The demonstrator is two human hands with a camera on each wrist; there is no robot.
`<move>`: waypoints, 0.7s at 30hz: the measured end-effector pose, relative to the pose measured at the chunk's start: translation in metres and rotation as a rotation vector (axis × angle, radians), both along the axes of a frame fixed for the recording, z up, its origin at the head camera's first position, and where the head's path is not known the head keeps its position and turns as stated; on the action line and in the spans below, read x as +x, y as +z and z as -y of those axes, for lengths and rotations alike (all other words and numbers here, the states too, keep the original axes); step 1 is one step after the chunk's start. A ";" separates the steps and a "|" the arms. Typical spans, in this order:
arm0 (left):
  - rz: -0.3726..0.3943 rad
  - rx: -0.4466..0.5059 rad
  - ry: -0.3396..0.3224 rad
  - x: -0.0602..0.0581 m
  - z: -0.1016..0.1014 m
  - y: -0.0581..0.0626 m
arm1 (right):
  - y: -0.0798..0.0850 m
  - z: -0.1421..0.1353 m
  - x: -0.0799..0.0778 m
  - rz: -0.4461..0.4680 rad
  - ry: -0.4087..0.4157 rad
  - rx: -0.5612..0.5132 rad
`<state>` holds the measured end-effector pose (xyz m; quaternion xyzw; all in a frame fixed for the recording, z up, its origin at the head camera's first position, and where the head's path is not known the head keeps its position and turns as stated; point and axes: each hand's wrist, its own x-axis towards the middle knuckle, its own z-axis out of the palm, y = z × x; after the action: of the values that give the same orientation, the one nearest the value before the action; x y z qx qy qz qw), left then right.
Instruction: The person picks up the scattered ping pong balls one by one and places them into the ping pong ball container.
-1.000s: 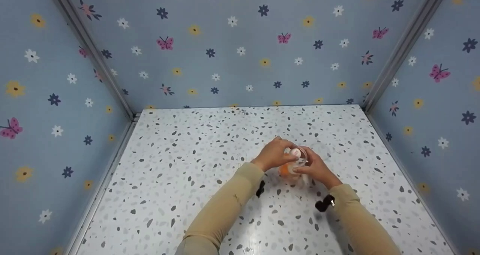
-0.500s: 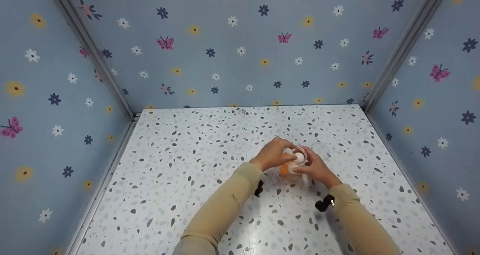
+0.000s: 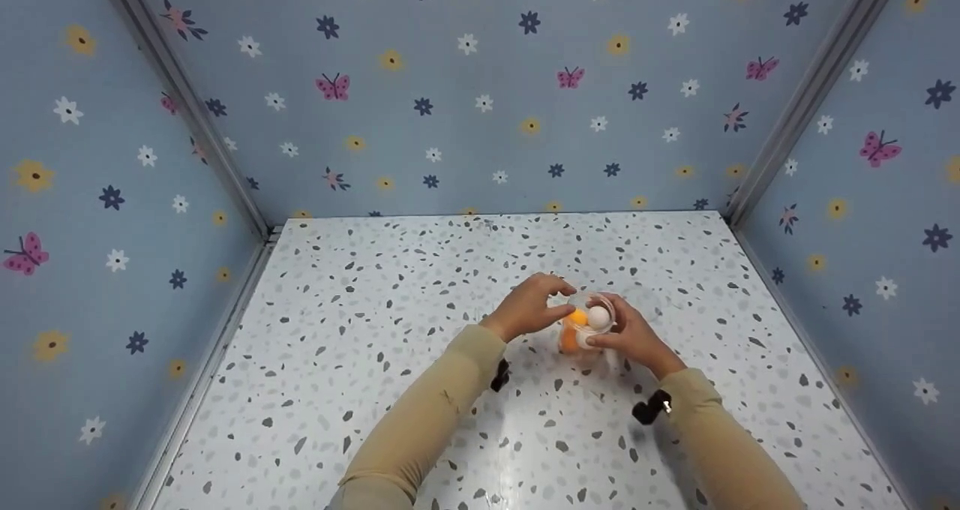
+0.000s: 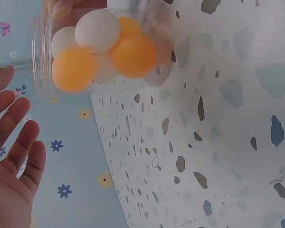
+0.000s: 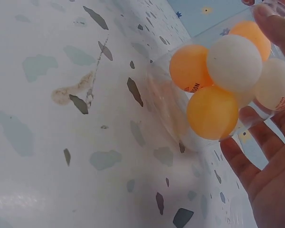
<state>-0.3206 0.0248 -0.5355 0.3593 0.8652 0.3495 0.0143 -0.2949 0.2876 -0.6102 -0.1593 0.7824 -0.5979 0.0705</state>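
Note:
A clear plastic jar (image 5: 167, 107) stands on the speckled tabletop, holding several orange and white ping-pong balls. A white ball (image 3: 598, 317) and an orange ball (image 3: 577, 317) show at its mouth in the head view. My right hand (image 3: 636, 339) grips the jar from the right, thumb on the near side. Just left of the rim is my left hand (image 3: 527, 309), its fingers loosely spread with nothing in them. In the left wrist view, the left hand (image 4: 14, 164) is beside the jar's mouth; whether its thumb touches the rim I cannot tell.
The white speckled tabletop (image 3: 390, 330) reaches to a flowered blue back wall (image 3: 480, 135). Similar panels, a left wall (image 3: 75, 300) and a right wall (image 3: 892, 240), enclose the sides. Black wrist devices sit below both hands.
My left hand has let go of a white ball in the jar's mouth and drawn back left, its fingers opening. My right hand keeps its hold on the jar.

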 end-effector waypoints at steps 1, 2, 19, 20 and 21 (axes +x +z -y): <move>0.005 0.001 0.005 0.000 0.002 0.000 | 0.000 0.000 0.000 0.001 0.002 0.004; 0.008 0.003 0.010 0.000 0.005 -0.001 | 0.001 0.000 0.000 0.004 0.000 0.010; 0.080 0.020 0.093 -0.003 0.043 -0.006 | 0.004 0.004 0.004 -0.031 -0.010 0.082; 0.078 0.020 0.096 -0.003 0.045 -0.007 | 0.004 0.004 0.004 -0.032 -0.009 0.083; 0.077 0.023 0.099 -0.003 0.047 -0.007 | 0.005 0.004 0.005 -0.033 -0.008 0.084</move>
<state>-0.3235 -0.0222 -0.5426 0.3028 0.8765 0.3733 0.0260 -0.2900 0.2834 -0.6056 -0.1630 0.8083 -0.5623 0.0618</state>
